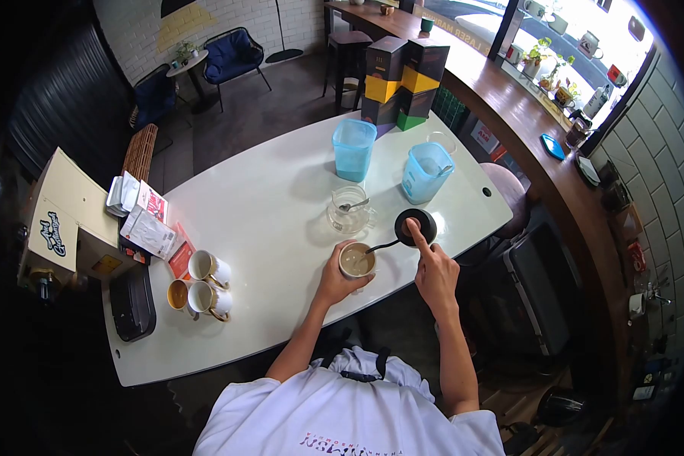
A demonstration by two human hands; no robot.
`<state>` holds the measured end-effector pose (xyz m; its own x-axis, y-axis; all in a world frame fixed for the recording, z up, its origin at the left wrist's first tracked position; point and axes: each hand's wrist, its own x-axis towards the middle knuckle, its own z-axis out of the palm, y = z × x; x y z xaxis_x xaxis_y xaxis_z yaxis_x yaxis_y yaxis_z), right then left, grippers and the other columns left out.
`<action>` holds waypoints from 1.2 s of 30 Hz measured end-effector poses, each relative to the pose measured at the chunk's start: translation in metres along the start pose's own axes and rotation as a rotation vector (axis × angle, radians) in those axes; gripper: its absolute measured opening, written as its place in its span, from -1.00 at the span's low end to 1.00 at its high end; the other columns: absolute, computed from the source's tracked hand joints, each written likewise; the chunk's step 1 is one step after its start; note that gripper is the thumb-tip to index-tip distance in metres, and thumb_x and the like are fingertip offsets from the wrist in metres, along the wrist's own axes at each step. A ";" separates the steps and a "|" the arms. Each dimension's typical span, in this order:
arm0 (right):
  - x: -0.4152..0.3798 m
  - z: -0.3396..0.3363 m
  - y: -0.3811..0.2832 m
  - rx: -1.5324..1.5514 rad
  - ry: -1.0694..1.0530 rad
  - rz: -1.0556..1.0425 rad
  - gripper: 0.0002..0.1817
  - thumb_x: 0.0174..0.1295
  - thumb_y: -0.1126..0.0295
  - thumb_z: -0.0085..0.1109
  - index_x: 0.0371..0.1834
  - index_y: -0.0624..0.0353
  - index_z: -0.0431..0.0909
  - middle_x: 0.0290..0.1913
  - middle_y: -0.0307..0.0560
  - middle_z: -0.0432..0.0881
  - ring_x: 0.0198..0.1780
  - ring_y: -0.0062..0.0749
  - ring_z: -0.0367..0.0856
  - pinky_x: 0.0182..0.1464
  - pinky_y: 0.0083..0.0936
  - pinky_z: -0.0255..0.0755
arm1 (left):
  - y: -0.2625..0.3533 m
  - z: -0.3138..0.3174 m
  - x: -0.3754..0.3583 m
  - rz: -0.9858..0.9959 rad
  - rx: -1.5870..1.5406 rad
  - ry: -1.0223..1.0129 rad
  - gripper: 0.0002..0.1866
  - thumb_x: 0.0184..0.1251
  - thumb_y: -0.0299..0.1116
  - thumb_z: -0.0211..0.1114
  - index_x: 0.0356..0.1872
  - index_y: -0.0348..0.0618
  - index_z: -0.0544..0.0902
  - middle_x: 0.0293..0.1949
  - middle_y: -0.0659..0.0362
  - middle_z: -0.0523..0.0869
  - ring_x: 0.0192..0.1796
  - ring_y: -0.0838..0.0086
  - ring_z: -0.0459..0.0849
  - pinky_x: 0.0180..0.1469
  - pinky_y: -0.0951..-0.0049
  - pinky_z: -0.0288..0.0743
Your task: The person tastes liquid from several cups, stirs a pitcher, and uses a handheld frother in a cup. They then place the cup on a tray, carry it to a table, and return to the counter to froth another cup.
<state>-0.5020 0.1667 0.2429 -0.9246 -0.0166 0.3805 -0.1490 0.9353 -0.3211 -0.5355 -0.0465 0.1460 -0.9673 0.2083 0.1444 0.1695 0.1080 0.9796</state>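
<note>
In the head view, my left hand (334, 280) wraps round a cup (348, 248) at the table's front edge. Pale brown liquid (357, 262) is inside it. My right hand (438, 275) grips a black gooseneck kettle (404, 237), its index finger stretched over the lid; the handle is hidden under the hand. The kettle's thin spout reaches over the cup's rim. I cannot make out a stream clearly. Just beyond the cup stands a glass server (342, 222) with a spoon (355, 204) in it. A blue plastic container (425, 176) with a utensil inside stands behind the kettle.
Another blue container (353, 152) stands farther back, before stacked boxes (403, 80). White mugs with gold handles (209, 270) are at left, near a black case (134, 304), pouches (150, 228) and a cream box (53, 220). A wooden counter (524, 114) runs along the right.
</note>
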 end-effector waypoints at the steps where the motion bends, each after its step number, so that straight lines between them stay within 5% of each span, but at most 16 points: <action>1: 0.001 0.000 0.000 0.000 -0.001 -0.001 -0.05 0.08 0.66 0.12 0.53 -0.49 0.18 -0.50 -0.01 0.53 -0.53 -0.07 0.57 -0.45 -0.19 0.45 | -0.001 0.000 0.000 0.000 -0.001 0.001 -0.16 -0.10 -0.38 0.63 0.27 -0.19 0.37 0.10 0.10 0.61 0.19 0.39 0.59 0.26 0.34 0.46; 19: 0.003 0.000 0.001 0.071 0.023 -0.001 0.00 -0.03 0.73 0.06 0.52 -0.45 0.22 -0.55 -0.04 0.46 -0.53 -0.11 0.53 -0.40 -0.19 0.43 | 0.000 0.000 0.001 0.011 0.024 0.002 -0.16 -0.11 -0.38 0.64 0.27 -0.19 0.37 0.10 0.11 0.61 0.19 0.40 0.59 0.26 0.33 0.46; 31: -0.001 0.007 0.009 0.345 -0.094 0.104 -0.05 0.06 0.71 0.08 0.56 -0.31 0.13 -0.30 0.20 0.67 -0.28 0.16 0.65 -0.25 -0.05 0.44 | -0.008 0.002 0.001 0.050 0.002 0.039 -0.16 -0.13 -0.29 0.65 0.25 -0.16 0.40 0.05 0.07 0.67 0.13 0.35 0.65 0.21 0.32 0.50; 33: -0.002 0.014 0.015 0.437 -0.158 0.197 -0.03 0.03 0.74 0.09 0.56 -0.28 0.12 -0.10 0.26 0.68 -0.15 0.18 0.67 -0.11 -0.08 0.53 | -0.008 0.001 0.002 0.053 0.014 0.032 -0.16 -0.14 -0.28 0.66 0.24 -0.15 0.40 0.04 0.08 0.67 0.12 0.36 0.65 0.20 0.33 0.50; 36: -0.004 0.018 0.018 0.540 -0.123 0.205 -0.07 0.07 0.77 -0.03 0.56 -0.24 0.16 -0.29 0.24 0.66 -0.35 -0.06 0.70 -0.11 -0.37 0.53 | -0.007 0.000 0.002 0.013 -0.021 0.028 -0.13 -0.16 -0.27 0.67 0.25 -0.15 0.40 0.03 0.09 0.68 0.12 0.36 0.66 0.20 0.33 0.51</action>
<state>-0.5070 0.1775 0.2196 -0.9824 0.0751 0.1711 -0.0901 0.6119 -0.7858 -0.5388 -0.0464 0.1393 -0.9700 0.1823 0.1611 0.1787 0.0845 0.9803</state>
